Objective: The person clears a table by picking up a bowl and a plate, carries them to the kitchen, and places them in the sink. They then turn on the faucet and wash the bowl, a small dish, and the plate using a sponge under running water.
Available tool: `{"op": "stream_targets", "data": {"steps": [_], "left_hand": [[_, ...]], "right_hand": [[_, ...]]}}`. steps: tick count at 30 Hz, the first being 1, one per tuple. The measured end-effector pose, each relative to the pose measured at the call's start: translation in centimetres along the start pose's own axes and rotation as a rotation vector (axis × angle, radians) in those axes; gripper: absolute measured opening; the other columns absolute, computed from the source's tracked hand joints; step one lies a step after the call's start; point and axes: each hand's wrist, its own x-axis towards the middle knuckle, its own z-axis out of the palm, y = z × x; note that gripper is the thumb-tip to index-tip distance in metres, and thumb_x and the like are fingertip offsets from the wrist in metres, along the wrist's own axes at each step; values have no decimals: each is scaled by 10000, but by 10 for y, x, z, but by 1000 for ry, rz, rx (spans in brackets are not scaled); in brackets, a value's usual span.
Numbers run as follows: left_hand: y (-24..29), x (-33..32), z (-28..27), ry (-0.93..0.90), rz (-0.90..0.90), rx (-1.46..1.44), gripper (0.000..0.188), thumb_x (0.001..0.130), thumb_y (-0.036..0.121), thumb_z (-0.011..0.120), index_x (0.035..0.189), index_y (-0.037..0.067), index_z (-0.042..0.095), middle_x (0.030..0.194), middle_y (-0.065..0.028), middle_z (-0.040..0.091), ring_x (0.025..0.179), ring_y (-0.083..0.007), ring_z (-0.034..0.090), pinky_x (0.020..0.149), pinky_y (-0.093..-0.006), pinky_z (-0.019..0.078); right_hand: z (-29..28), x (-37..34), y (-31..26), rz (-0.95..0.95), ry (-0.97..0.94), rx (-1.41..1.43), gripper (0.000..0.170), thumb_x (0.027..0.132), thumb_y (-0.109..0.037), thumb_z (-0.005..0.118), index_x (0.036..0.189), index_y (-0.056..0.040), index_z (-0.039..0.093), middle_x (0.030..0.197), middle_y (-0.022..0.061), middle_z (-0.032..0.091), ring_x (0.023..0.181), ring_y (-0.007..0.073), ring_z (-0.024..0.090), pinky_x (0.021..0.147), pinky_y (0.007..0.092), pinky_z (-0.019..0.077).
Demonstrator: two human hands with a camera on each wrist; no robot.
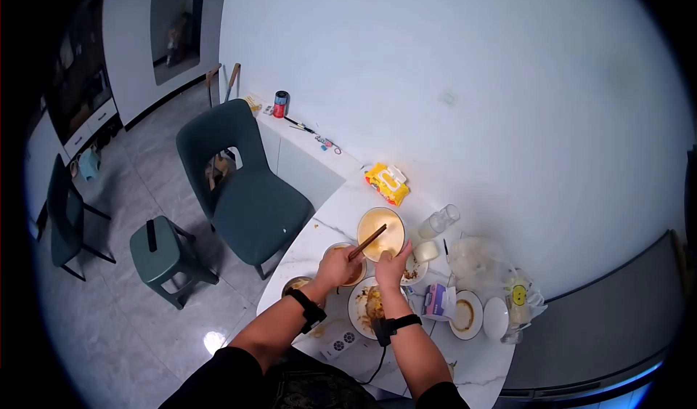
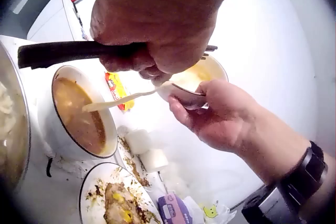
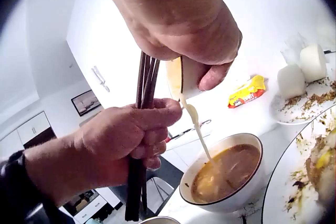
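The left hand grips chopsticks; the right hand holds a tilted bowl. A pale stream runs into the soup bowl at its 8 o'clock.

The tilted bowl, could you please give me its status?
Right hand gripping tilted bowl; left hand gripping chopsticks. Pale stream reaching soup bowl. Stream's path unobstructed.

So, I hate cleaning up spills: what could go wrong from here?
The thin stream from the tilted bowl could miss the soup bowl if the right hand wavers, perhaps hitting the nearby plate. It might also splash soup. The chopsticks in the left hand could bump the tilted bowl.
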Motion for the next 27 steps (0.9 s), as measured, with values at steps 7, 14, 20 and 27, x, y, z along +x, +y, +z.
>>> {"op": "stream_targets", "data": {"steps": [7,14,20,27], "left_hand": [[3,-5,7,64,-52,-76,235,780,261,654,835,35,626,727,-167,636,741,-335,630,686,-405,490],[-2,0,25,93,-177,-88,270,778,280,654,799,10,660,685,-196,628,665,-331,631,653,-409,495],[-16,3,24,111,-160,-104,317,809,322,614,828,14,685,741,-239,638,736,-381,638,694,-447,497],[-19,13,15,37,-218,71,303,804,327,620,882,46,702,785,-240,646,783,-380,646,711,-442,504]], "right_hand": [[0,-1,5,-59,60,-32,688,807,4,445,1426,-30,146,1261,253,455,1005,307,573,659,342,538],[11,-22,-25,-98,72,-11,678,787,2,451,1399,65,164,1295,301,426,1177,394,478,1017,375,351],[1,-22,-39,-30,30,-49,661,779,-6,466,1382,67,203,1370,311,332,1279,420,352,1074,400,287],[-21,-13,-40,-84,100,-72,661,781,-11,467,1382,71,205,1362,315,344,1282,429,344,1075,413,282]]}}
